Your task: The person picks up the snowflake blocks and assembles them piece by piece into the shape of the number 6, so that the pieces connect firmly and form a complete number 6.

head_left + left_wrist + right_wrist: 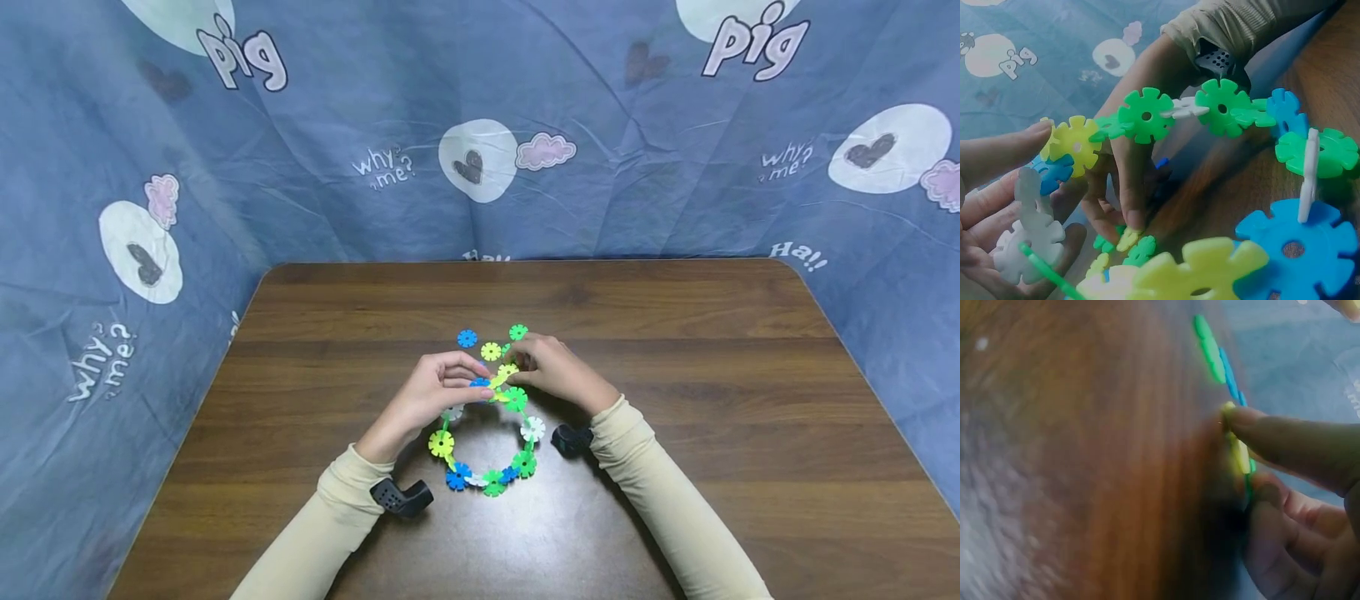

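A ring of linked plastic snowflake discs (pixel 441 443) in green, yellow, blue and white hangs from my left hand (pixel 431 390). In the left wrist view the left thumb presses at a yellow disc (pixel 1077 147) in the chain, with a blue disc (pixel 1055 172) just below and the fingers behind. My right hand (pixel 558 368) reaches over the loose discs beyond the ring, thumb and fingers curled. Its thumb tip lies on the edge of a loose yellow disc (pixel 1240 450) in the right wrist view, other fingertips close on the far side. Part of that disc is hidden.
Loose discs lie on the wooden table (pixel 675 350) behind the hands, among them a blue disc (pixel 467 338), a yellow disc (pixel 491 352) and a green disc (pixel 518 332). A printed blue cloth (pixel 315 125) hangs behind the table's far edge.
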